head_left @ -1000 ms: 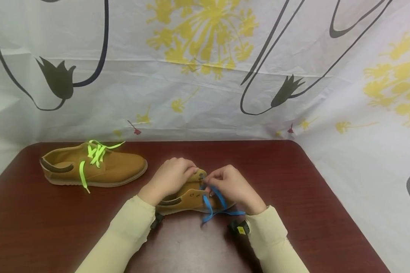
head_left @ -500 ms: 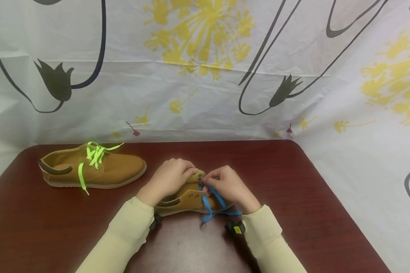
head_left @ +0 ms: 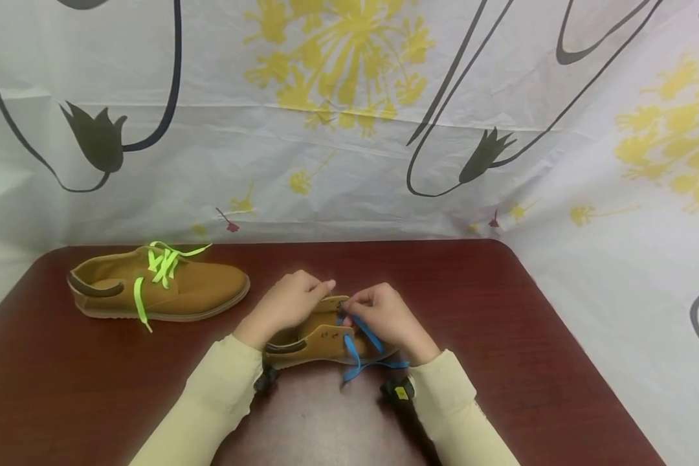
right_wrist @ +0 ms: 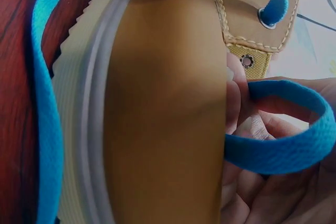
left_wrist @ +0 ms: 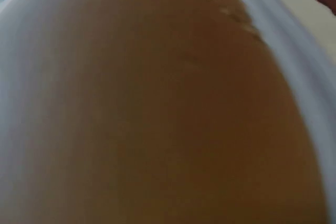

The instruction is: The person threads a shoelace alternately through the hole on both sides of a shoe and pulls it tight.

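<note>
A tan shoe [head_left: 310, 349] lies toe to the right, a blue shoelace [head_left: 353, 353] partly threaded through it. My right hand [head_left: 387, 317] pinches the lace beside the far eyelet flap. In the right wrist view, the lace [right_wrist: 283, 156] loops out around the fingers, and another stretch passes through an eyelet of the near flap [right_wrist: 236, 3]. My left hand [head_left: 285, 301] lies over the shoe's far side, thumb raised off the flap; its other fingers are hidden. The left wrist view is filled by the shoe's blurred side [left_wrist: 157, 103].
Another tan shoe [head_left: 210, 285] with neon green laces [head_left: 164, 262] stands at the back left of the dark red table [head_left: 326, 421]. A white patterned cloth [head_left: 349, 175] hangs behind and to the right. Dark wrist devices sit under both cuffs.
My left thumb has lifted from the far flap, which now sits slightly lower. My right hand stays at the flap with the shoelace, barely shifted.
</note>
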A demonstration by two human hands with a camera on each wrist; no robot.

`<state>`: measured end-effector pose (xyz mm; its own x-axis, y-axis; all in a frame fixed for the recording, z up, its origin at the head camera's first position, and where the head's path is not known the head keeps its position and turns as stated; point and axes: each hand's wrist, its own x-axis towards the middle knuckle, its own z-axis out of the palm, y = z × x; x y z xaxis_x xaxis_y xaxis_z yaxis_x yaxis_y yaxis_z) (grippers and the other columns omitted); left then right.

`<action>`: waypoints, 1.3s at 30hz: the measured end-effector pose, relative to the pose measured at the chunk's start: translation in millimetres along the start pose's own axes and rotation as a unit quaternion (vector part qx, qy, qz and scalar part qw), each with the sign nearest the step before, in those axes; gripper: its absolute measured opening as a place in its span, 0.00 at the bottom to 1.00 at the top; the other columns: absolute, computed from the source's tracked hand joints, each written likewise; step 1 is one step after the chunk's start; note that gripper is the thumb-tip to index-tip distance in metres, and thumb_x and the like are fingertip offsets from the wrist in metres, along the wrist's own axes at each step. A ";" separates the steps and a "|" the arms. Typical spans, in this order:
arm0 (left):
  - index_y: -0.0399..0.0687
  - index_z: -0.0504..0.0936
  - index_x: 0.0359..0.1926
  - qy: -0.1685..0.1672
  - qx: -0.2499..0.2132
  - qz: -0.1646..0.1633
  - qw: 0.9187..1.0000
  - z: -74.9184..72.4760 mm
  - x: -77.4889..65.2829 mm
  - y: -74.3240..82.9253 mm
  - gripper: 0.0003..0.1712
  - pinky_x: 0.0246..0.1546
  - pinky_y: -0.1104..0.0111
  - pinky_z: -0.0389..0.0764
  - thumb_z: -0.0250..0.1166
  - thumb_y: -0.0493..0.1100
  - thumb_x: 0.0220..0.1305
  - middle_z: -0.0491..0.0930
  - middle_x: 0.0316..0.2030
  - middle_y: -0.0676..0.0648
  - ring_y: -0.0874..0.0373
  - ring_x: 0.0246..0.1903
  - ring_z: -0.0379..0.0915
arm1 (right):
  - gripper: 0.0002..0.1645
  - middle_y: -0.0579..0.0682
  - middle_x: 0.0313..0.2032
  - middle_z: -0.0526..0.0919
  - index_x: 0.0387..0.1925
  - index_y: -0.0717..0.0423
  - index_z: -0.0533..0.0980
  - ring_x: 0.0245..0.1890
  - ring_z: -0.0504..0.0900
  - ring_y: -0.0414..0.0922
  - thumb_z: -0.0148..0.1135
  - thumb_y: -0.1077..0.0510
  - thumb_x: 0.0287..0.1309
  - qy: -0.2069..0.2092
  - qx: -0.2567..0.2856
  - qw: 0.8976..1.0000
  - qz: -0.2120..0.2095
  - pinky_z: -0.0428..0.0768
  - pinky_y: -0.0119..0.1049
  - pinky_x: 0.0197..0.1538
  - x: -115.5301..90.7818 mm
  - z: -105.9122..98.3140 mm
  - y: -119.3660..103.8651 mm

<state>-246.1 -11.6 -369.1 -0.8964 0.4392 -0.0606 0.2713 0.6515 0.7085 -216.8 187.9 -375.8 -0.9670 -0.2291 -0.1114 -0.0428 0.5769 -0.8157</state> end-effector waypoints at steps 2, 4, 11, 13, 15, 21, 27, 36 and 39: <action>0.49 0.74 0.15 -0.022 -0.021 -0.001 1.000 -0.7 0.3 -1.5 0.30 0.21 0.70 0.60 0.53 0.54 0.78 0.57 0.12 0.56 0.61 0.14 0.54 | 0.13 0.45 0.21 0.87 0.32 0.56 0.89 0.19 0.77 0.37 0.60 0.59 0.68 -0.001 0.003 1.000 0.004 0.70 0.28 0.26 -0.4 0.9 -0.8; 0.47 0.73 0.14 -0.040 -0.035 0.006 0.999 -1.4 0.3 -3.2 0.30 0.21 0.71 0.59 0.56 0.51 0.76 0.57 0.12 0.56 0.62 0.14 0.53 | 0.14 0.45 0.21 0.87 0.32 0.56 0.89 0.17 0.76 0.37 0.60 0.59 0.68 -0.005 0.004 1.000 0.003 0.68 0.28 0.25 -0.9 2.1 -1.6; 0.45 0.92 0.36 -0.049 -0.072 0.033 0.996 -2.3 2.8 -8.4 0.15 0.35 0.71 0.73 0.61 0.45 0.73 0.87 0.32 0.51 0.64 0.27 0.72 | 0.14 0.46 0.22 0.87 0.32 0.57 0.88 0.23 0.81 0.38 0.59 0.58 0.70 -0.021 0.008 1.000 -0.017 0.74 0.28 0.29 -1.1 2.9 0.6; 0.45 0.91 0.42 -0.049 -0.087 0.030 0.995 -1.5 4.8 -8.2 0.13 0.41 0.70 0.77 0.62 0.45 0.72 0.90 0.39 0.47 0.62 0.36 0.79 | 0.14 0.46 0.23 0.87 0.33 0.58 0.88 0.24 0.82 0.38 0.60 0.58 0.70 -0.023 0.009 1.000 -0.020 0.74 0.28 0.28 -1.2 1.2 2.4; 0.45 0.91 0.44 -0.044 -0.098 0.024 0.994 0.0 6.9 -7.7 0.13 0.46 0.69 0.78 0.63 0.45 0.72 0.90 0.43 0.46 0.60 0.43 0.81 | 0.14 0.47 0.23 0.87 0.34 0.59 0.88 0.23 0.81 0.38 0.60 0.58 0.70 -0.024 0.008 0.999 -0.024 0.73 0.28 0.27 -1.1 -0.4 3.9; 0.48 0.92 0.40 -0.022 -0.069 0.033 0.997 4.3 15.3 -4.5 0.11 0.43 0.69 0.78 0.64 0.46 0.71 0.90 0.40 0.49 0.60 0.40 0.81 | 0.14 0.48 0.23 0.87 0.34 0.59 0.88 0.18 0.75 0.36 0.60 0.57 0.70 -0.027 -0.005 0.999 -0.044 0.70 0.28 0.25 2.0 -1.4 5.1; 0.50 0.92 0.36 0.013 -0.037 0.027 0.999 7.3 17.8 -0.4 0.10 0.43 0.66 0.80 0.66 0.46 0.69 0.90 0.36 0.52 0.60 0.40 0.82 | 0.14 0.40 0.15 0.73 0.34 0.57 0.88 0.13 0.66 0.35 0.60 0.55 0.70 -0.031 -0.017 0.999 -0.036 0.66 0.28 0.22 3.9 -3.9 5.0; 0.45 0.87 0.34 0.039 -0.068 0.003 0.997 7.4 17.9 2.0 0.12 0.45 0.63 0.84 0.63 0.45 0.72 0.89 0.34 0.48 0.56 0.41 0.86 | 0.08 0.51 0.31 0.90 0.39 0.56 0.87 0.30 0.87 0.42 0.66 0.57 0.66 0.004 -0.016 0.998 -0.065 0.84 0.35 0.34 3.2 -25.6 10.7; 0.41 0.86 0.34 0.032 -0.099 0.003 0.995 5.7 17.4 1.4 0.13 0.39 0.68 0.84 0.62 0.44 0.72 0.89 0.28 0.48 0.60 0.32 0.86 | 0.10 0.51 0.39 0.91 0.45 0.53 0.86 0.36 0.89 0.42 0.69 0.59 0.62 0.019 -0.052 0.992 -0.115 0.84 0.33 0.40 3.4 -31.4 14.9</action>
<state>-259.3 0.5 -373.2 -0.9171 0.3984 -0.0164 0.2074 0.5117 0.8338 -228.6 220.3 -370.5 -0.9374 -0.3351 0.0949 -0.2875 0.5908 -0.7539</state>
